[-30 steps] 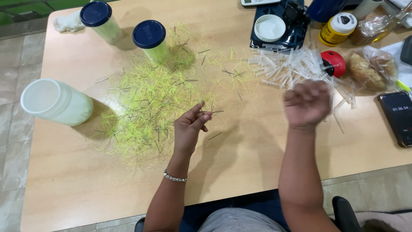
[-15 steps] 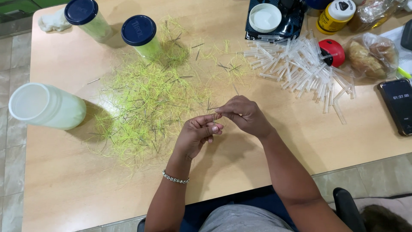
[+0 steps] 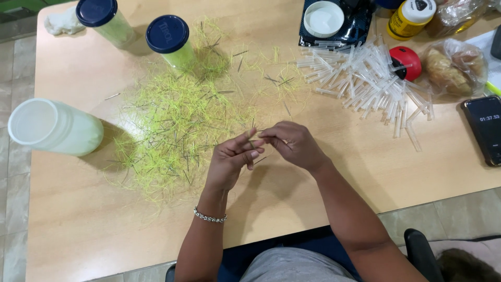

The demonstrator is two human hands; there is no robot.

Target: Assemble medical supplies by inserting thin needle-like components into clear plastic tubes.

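My left hand (image 3: 232, 159) and my right hand (image 3: 292, 144) meet over the middle of the wooden table (image 3: 104, 230), fingertips touching. They pinch a thin small piece between them, a thin stick or a clear tube; I cannot tell which. A wide heap of yellow-green threads and thin dark sticks (image 3: 172, 120) lies just left of my hands. A pile of short clear plastic tubes (image 3: 370, 83) lies to the upper right. A beaded bracelet (image 3: 210, 216) circles my left wrist.
A white open jar (image 3: 52, 128) lies on its side at the left. Two blue-lidded jars (image 3: 169, 39) (image 3: 102, 18) stand at the back. A white lid on a dark pack (image 3: 323, 20), a yellow bottle (image 3: 409, 18), a red round object (image 3: 407, 61), a bagged bun (image 3: 451, 65) and a phone (image 3: 485, 128) sit right.
My right hand came down from near the clear tubes and joined the left hand at the table's middle. The hands have drawn closer together since half a second ago.
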